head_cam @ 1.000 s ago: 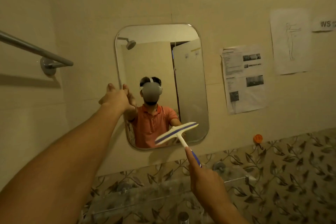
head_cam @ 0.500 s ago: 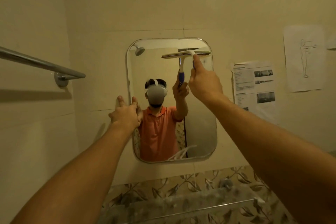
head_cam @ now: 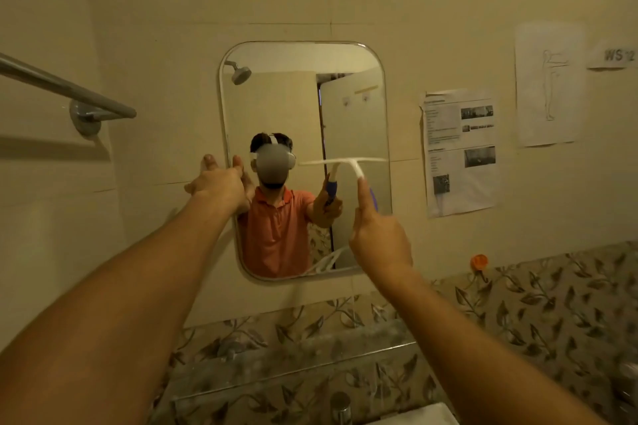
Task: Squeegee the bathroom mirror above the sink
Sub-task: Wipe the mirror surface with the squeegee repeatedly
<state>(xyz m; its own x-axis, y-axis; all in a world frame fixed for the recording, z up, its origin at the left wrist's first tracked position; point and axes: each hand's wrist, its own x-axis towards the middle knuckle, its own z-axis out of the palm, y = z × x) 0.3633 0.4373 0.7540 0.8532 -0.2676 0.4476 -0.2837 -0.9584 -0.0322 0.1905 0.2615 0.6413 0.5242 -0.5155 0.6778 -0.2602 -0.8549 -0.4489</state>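
Note:
A rounded rectangular mirror [head_cam: 283, 100] hangs on the beige tiled wall. A white squeegee [head_cam: 345, 162] with a blue handle lies with its blade level across the right half of the glass, about halfway down. My right hand [head_cam: 378, 238] grips its handle, the index finger stretched up along the neck. My left hand [head_cam: 221, 183] rests against the mirror's left edge with its fingers spread. The glass reflects a person in an orange shirt.
A metal towel bar [head_cam: 69, 90] juts out at the left. Printed sheets [head_cam: 461, 152] are taped to the wall right of the mirror. A glass shelf [head_cam: 297, 373] runs below it, with a tap [head_cam: 340, 405] and the sink's corner [head_cam: 424, 416] at the bottom. An orange cap [head_cam: 480, 260] sits on the right.
The squeegee has come down from the mirror's top edge to about mid-height, my right hand lowering with it. My left hand has stayed at the mirror's left edge.

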